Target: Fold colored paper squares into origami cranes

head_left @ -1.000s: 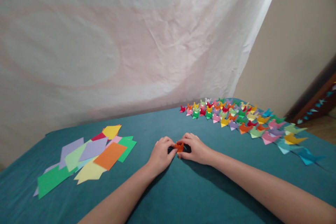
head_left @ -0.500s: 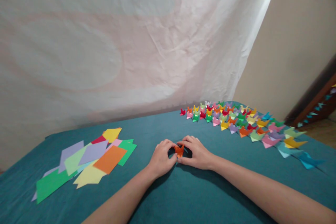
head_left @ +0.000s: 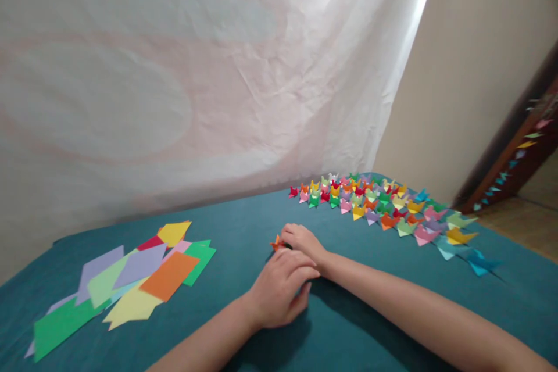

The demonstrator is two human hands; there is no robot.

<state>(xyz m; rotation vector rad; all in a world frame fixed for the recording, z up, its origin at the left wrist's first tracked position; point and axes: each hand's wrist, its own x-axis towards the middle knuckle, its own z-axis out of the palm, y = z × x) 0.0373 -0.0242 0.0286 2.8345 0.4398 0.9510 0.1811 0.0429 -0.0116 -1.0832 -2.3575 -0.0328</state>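
Observation:
A small folded orange paper bird is near the middle of the table, at the fingertips of my right hand. Those fingers are closed on its side, and part of the bird is hidden behind them. My left hand lies nearer to me, overlapping the lower part of the right hand in view. Its fingers curve to the right with the thumb apart below them, and nothing shows between them.
Loose sheets of coloured paper, among them an orange sheet, overlap at the left of the teal-covered table. Rows of folded paper birds stand at the back right. A pale cloth hangs behind.
My left hand has come off the orange bird and moved toward me, in front of the right hand. My right hand and the bird have shifted left in view; the view itself has turned slightly.

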